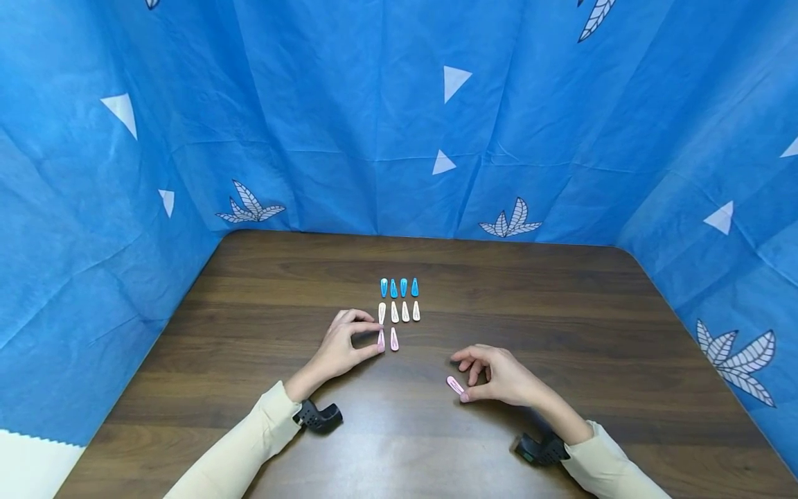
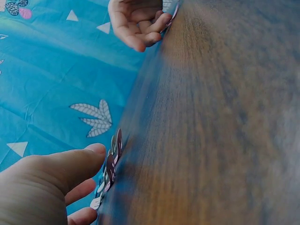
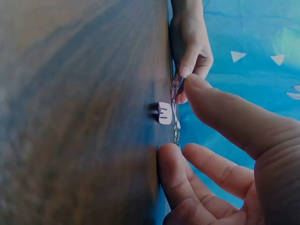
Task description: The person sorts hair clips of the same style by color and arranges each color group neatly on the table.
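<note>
At the left end of the nearest row, my left hand pinches a pink hair clip lengthwise between thumb and index finger. Another pink hair clip lies just right of it. My right hand is lower right, its thumb tip at the near end of a third pink hair clip. The right index finger is held well apart from the thumb. In the right wrist view this pink clip appears beyond the spread thumb and fingers.
Beyond the pink clips lies a row of several white hair clips, then a row of several blue hair clips. They rest on a brown wooden table. A patterned blue cloth hangs round the back and sides.
</note>
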A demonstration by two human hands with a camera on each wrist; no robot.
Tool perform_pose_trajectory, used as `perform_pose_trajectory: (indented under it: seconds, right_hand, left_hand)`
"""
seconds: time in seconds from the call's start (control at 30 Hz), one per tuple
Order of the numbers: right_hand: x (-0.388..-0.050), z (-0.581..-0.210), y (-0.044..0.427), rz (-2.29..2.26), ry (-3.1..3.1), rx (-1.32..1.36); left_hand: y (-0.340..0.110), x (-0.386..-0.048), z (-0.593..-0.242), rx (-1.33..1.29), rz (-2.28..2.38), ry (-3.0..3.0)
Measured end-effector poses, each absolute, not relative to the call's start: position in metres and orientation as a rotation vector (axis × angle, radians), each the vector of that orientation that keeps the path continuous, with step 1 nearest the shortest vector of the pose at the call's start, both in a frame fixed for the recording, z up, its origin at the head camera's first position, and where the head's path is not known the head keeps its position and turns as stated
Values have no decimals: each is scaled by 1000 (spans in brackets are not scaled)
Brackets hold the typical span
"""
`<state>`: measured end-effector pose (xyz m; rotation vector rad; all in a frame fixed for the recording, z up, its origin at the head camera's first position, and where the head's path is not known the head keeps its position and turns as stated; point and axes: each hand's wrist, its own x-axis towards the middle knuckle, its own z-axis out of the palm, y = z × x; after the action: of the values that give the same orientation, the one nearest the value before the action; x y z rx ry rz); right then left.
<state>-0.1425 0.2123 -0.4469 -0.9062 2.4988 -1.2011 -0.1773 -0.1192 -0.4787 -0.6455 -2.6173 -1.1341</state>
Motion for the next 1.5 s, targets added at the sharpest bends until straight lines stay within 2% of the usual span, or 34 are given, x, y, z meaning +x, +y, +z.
perform_pose_trajectory:
  seconds: [1.03,1.5]
  right_hand:
    - [-144,-452,214,-1085,2453,-1118]
    - [-144,-458,209,-1076,2517,-1124]
  left_hand:
    - [-118,-178,-480,-681,-1075,-2619]
    - [-119,-179,-481,-682,-1068,-2625]
